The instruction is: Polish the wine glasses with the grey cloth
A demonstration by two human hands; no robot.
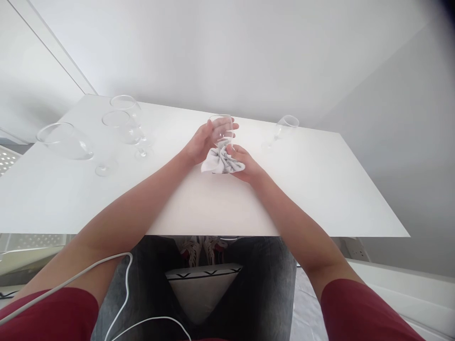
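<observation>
Over the middle of a white table [320, 189], my left hand [204, 142] is wrapped round the bowl of a clear wine glass [222, 129], holding it upright. Below the bowl, my right hand [245, 166] grips a crumpled grey cloth [221, 162] pressed against the glass's lower part; the stem and foot are hidden by the cloth. Both hands are closed on what they hold.
Three clear wine glasses stand at the table's left: a large one [66, 141] nearest the edge and two [122, 124] behind it. Another glass [284, 128] stands at the back right. A white cable [117, 303] runs over my lap. White walls lie behind.
</observation>
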